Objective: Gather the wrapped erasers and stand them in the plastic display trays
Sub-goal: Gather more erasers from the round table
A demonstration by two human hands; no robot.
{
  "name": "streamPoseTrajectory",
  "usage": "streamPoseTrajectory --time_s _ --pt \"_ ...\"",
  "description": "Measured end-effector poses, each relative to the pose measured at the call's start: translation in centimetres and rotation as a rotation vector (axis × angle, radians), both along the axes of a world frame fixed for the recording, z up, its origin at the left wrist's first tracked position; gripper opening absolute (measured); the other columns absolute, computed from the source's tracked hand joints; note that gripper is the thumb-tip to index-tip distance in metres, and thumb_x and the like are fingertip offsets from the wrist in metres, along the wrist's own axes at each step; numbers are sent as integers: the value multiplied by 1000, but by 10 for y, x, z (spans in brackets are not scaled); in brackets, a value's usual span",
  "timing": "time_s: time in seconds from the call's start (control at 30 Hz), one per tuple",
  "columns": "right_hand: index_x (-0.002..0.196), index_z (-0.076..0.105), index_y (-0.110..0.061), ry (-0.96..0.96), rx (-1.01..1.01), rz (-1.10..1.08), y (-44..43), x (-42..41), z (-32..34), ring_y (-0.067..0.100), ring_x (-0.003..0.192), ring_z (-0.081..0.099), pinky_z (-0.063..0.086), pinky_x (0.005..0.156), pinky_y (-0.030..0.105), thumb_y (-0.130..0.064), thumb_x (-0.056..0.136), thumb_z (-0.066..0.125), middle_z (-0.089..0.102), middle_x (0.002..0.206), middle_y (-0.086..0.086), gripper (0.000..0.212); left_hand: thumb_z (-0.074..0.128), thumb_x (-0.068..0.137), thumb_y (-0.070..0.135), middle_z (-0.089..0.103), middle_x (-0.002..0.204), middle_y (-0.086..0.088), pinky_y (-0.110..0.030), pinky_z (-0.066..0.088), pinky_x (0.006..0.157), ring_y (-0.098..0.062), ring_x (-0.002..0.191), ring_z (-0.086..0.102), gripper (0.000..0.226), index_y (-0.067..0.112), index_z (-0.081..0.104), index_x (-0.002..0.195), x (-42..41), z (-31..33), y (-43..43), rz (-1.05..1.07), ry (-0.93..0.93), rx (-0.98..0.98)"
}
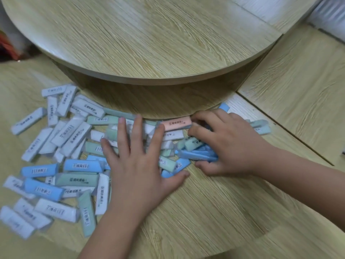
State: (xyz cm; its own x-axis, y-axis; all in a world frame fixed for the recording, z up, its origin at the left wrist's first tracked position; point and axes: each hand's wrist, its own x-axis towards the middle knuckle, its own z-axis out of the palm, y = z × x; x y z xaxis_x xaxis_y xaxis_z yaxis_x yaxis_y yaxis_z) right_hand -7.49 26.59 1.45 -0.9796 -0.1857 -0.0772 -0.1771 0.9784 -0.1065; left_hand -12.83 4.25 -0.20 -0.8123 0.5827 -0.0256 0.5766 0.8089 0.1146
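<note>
Wrapped erasers (74, 181), white, green and blue, lie scattered flat on the wooden table (214, 221), just in front of a raised round board (149, 34). Left hand (136, 165) is spread wide, fingers straight, pressing flat on the middle of the pile. Right hand (229, 144) is curled round a bunch of blue erasers (197, 156), its fingertips apparently touching a pink eraser (176, 123), though blur leaves that unsure.

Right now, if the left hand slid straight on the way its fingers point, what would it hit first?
The left hand would likely meet the teal eraser just past its fingers, then the round board's base; depth is unclear.
</note>
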Motion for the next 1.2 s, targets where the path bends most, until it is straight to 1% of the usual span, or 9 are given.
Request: streamPoseTrajectory --time_s 0.13,0.33,0.53,0.67,0.73,0.87,1.0,1.13,1.2 --pt "115 60 -22 33 16 49 -2 -8 -2 23 101 53 44 61 28 -64 74 53 55 122 4 59 44 68 88 31 159 -9 -75 19 106 -40 146 24 103 27 37 151 -6 2 1 -14 -23 -61" --pt "113 55 -24 35 49 78 4 -17 0 24 91 57 45 50 29 -58 75 51 59 113 3 51 61 73 64 53 135 -6 -66 34 95 -35 124 43 81 24 49 143 -12 0 -1 -11 80 73" --pt "117 60 -21 113 5 90 -2 -17 1 24 83 62 42 46 27 -49 80 54 64 100 0 47 74 66 24 58 120 -7 -56 38 93 -29 115 45 70 17 58 134 -16 -3 2 -24 113 165" --pt "106 65 -16 142 57 126 -8 -21 1 25 74 62 31 47 24 -40 70 70 65 89 2 44 55 69 25 55 120 -14 -55 38 92 -34 115 50 57 12 62 124 -15 -3 7 21 79 262" --pt "104 65 -14 155 66 160 -8 -22 0 25 72 62 30 48 24 -37 67 73 64 87 4 45 63 67 21 53 128 -16 -58 38 94 -35 121 49 55 11 62 120 -14 -2 9 21 50 267" --pt "106 66 -7 217 41 220 -1 -23 -1 29 66 64 42 42 28 -28 63 76 65 82 9 49 84 59 17 60 128 -4 -65 36 98 -25 128 47 61 16 62 116 -16 -1 9 -43 37 203" --pt "112 64 -8 226 26 240 6 -25 0 29 70 66 46 47 29 -23 56 84 67 86 9 61 79 65 29 61 122 6 -51 35 94 -19 118 52 58 24 61 120 -26 4 8 -71 84 154" --pt "115 55 -17 240 -26 256 12 -30 -1 29 72 67 49 50 32 -31 65 74 68 89 5 56 75 72 46 62 110 6 -44 35 83 -22 105 55 44 27 66 111 -38 4 11 -107 131 150" --pt "118 50 -18 232 -29 269 17 -32 -3 31 73 67 52 49 36 -34 69 68 68 92 8 55 70 75 33 62 106 3 -42 38 77 -24 101 56 33 25 66 106 -39 6 14 -123 159 122"
